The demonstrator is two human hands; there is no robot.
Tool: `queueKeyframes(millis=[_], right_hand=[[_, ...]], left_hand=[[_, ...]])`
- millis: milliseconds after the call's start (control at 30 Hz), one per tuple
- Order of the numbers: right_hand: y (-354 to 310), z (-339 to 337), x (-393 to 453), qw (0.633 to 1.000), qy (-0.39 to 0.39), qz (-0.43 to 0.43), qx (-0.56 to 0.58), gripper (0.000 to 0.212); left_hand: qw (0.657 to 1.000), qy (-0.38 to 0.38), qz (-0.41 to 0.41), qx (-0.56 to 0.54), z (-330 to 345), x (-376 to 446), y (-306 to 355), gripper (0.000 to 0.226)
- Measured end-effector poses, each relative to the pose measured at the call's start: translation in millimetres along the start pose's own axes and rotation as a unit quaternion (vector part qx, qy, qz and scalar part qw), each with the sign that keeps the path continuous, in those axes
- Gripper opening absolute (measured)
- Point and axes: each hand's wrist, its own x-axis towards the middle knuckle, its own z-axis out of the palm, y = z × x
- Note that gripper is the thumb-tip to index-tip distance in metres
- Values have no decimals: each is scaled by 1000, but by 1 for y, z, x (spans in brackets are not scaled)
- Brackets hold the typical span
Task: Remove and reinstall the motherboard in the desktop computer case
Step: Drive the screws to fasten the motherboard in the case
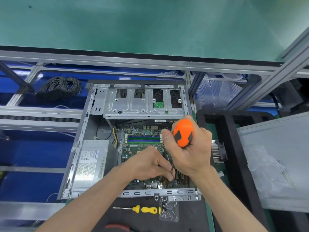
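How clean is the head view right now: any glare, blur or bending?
Head view: even light; soft glare on the green surface; frame rails bow from the wide lens; orange screwdriver sharp in the right hand; its tip hidden behind the left hand.

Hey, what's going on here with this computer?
A person is working a screw on the motherboard, which sits in the open desktop case. The right hand grips an orange-handled screwdriver, while the left hand steadies its shaft near the tip. A yellow screwdriver and a bag of screws lie in front of the case.
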Motion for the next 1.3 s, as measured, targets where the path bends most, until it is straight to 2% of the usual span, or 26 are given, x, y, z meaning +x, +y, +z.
queueKeyframes(millis=[267,400,500,567,667,733,833,867,933,1000,1100,1167,1300], right_hand=[[-2,1,0,1000,-9,-5,10,42],[-3,-1,0,999,-41,-1,29,41],[-6,-7,3,997,-77,-19,2,35],[-11,-11,5,996,-72,-43,-30,40],[-16,-12,10,994,-55,-73,-65,26],[-17,-15,12,993,-100,-52,-37,21],[-22,-26,14,977,-210,-10,25,17],[-24,-30,16,974,-226,-13,13,16],[-29,-35,18,973,-203,-49,-100,19],[-36,-37,20,951,-151,-81,-258,29],[-48,-34,20,912,-121,-77,-384,37],[-49,-31,24,899,-142,-64,-408,43],[-46,-39,41,916,-297,-38,-267,31]], left_hand=[[1000,7,-7,13,-1,-1,3,14],[1000,12,-10,22,-2,-3,7,17],[999,7,-6,39,-2,-6,9,10],[999,12,-10,41,-1,-7,10,8],[998,25,-3,55,0,-6,12,13],[998,18,-3,54,0,-6,12,10],[998,20,-1,63,1,-10,12,12],[998,21,-1,67,2,-11,12,11],[998,25,1,59,3,-12,12,8],[998,29,17,61,3,-10,12,13],[996,33,32,80,3,-7,9,5],[994,38,47,93,3,-5,5,3],[990,43,68,114,1,-3,0,5]])
